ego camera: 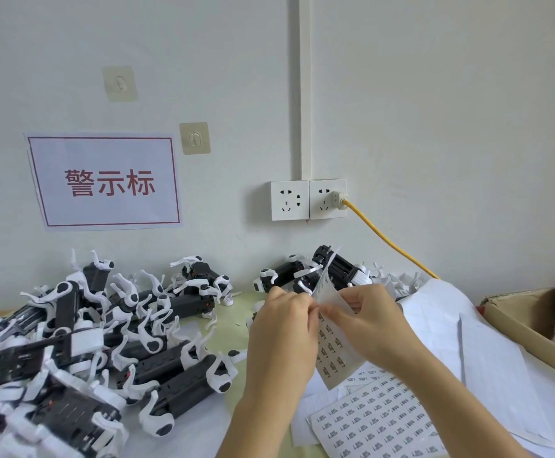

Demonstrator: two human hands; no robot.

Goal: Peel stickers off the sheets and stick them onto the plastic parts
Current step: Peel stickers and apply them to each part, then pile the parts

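Both hands work at a sticker sheet held up over the bench.

The left hand (286, 320) and the right hand (365, 315) each pinch the upper edge of a curling sticker sheet (330, 338), grip closed on the paper, fingertips almost meeting. Another full sheet of stickers (375, 421) lies flat on the bench (233, 328) just below. A heap of black-and-white plastic parts (104, 342) covers the left side, more sit behind the hands, and a cardboard box (517, 322) stands at the right.
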